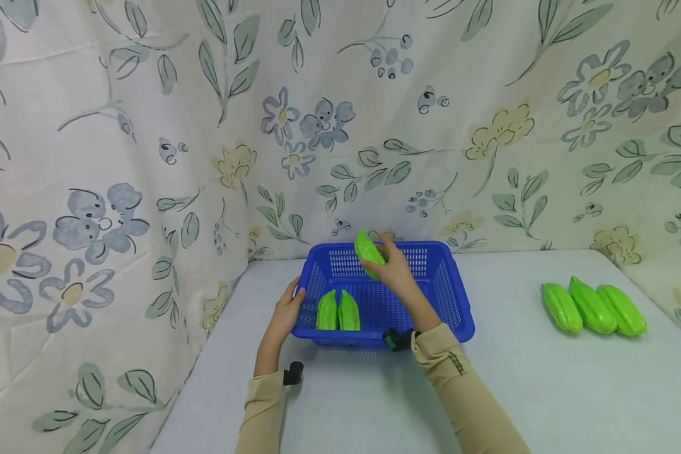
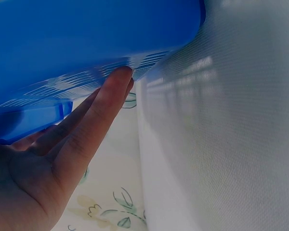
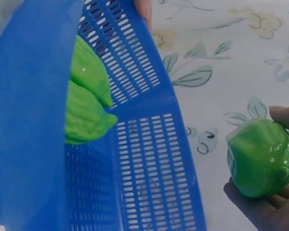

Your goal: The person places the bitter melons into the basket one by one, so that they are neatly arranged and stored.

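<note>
A blue plastic basket with slotted walls stands on the white table. My left hand holds its left rim; in the left wrist view the fingers lie fairly straight against the basket's outside, the thumb mostly hidden. Above the basket's back part, my right hand grips a glossy green ridged fruit, thumb on one side and fingers on the other. That fruit also shows end-on in the right wrist view, apart from the basket. Inside the basket, at its left, two similar fruits lie side by side.
Three more green fruits lie in a row on the table at the right. A flowered cloth hangs behind and to the left of the table. Small black cameras sit at both wrists.
</note>
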`<state>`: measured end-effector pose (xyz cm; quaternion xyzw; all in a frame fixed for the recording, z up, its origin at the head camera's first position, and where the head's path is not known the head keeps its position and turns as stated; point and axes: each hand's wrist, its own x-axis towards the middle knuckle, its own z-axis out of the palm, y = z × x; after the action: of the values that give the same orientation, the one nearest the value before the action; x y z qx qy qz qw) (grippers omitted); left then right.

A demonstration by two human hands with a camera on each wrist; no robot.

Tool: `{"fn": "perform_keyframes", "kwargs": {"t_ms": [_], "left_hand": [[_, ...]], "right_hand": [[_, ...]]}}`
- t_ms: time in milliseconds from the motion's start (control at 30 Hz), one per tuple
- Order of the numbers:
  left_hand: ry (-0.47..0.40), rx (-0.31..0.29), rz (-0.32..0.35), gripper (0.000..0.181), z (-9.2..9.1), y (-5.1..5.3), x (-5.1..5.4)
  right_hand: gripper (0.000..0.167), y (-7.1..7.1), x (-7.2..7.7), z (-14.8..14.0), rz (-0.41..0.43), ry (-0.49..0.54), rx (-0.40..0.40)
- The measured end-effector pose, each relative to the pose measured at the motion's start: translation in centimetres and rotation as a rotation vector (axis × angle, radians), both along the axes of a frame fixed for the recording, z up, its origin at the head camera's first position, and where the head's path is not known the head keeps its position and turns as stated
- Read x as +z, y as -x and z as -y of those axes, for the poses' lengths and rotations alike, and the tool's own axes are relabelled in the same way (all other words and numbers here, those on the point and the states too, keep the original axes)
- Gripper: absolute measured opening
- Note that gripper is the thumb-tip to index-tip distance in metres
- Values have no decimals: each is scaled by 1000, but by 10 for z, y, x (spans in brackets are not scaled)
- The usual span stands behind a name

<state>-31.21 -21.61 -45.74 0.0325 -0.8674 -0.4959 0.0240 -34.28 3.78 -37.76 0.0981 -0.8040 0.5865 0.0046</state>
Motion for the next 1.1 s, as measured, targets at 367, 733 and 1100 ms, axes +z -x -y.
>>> {"fn": "perform_keyframes", "kwargs": {"t_ms": [367,733,1100], "left_hand": [[1,3,6,54,1,0,0],[23,3,-8,54,0,-1,2],[24,2,-11,54,-1,-2,2]], "right_hand": [[80,0,-3,6,35,-85,-9],[78,1,-9,8,107,-171,-4],[78,1,-11,8,169,-233,32]]}}
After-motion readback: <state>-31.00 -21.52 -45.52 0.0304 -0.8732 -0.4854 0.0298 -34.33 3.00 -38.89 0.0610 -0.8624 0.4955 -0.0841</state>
